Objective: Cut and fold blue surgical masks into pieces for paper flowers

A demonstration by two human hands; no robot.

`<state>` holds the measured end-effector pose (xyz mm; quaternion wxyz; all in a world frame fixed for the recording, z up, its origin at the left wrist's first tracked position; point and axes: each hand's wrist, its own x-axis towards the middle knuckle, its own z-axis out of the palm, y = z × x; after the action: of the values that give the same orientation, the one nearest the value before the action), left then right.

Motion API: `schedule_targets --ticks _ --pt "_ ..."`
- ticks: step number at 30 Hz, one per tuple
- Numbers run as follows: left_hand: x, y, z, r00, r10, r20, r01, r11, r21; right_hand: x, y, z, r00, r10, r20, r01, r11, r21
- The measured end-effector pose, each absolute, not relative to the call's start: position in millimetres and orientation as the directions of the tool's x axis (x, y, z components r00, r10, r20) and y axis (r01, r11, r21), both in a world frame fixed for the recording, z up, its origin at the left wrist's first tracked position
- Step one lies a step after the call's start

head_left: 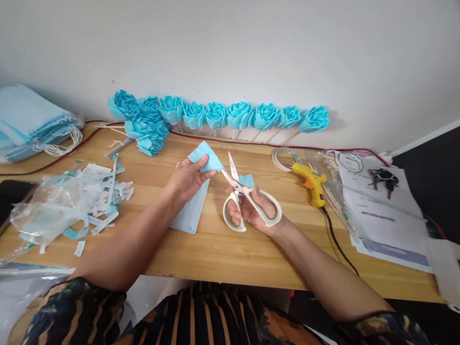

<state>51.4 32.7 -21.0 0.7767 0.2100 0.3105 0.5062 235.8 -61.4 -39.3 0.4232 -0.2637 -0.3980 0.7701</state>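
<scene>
While your left hand (pixel 188 179) pinches blue fabric piece (pixel 206 157), your right hand (pixel 256 209) grips scissors (pixel 245 196) (blades open), near glue gun (pixel 311 181).

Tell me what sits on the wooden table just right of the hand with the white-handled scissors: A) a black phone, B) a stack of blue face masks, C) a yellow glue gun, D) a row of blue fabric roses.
C: the yellow glue gun lies on the wooden table just right of the right hand, whose grip holds the white-handled scissors.
</scene>
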Motion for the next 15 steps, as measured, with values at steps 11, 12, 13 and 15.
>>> schedule_targets --ticks 11,12,13,15 --pt "50.3 34.0 -20.3 0.305 0.915 -0.266 -0.633 0.403 0.661 235.9 -63.2 -42.5 -0.572 0.820 -0.038 -0.430 -0.339 -0.837" --pt "50.7 33.3 -20.3 0.308 0.915 -0.260 -0.624 0.400 0.672 235.1 -63.1 -41.7 -0.575 0.817 -0.032 -0.429 -0.335 -0.839" --pt "51.3 32.3 -20.3 0.312 0.916 -0.253 -0.613 0.397 0.683 234.2 -63.0 -40.7 -0.575 0.818 -0.030 -0.427 -0.331 -0.841" --pt "53.3 29.2 -20.6 0.326 0.916 -0.235 -0.594 0.392 0.703 232.6 -62.7 -38.9 -0.564 0.825 -0.039 -0.424 -0.330 -0.843"
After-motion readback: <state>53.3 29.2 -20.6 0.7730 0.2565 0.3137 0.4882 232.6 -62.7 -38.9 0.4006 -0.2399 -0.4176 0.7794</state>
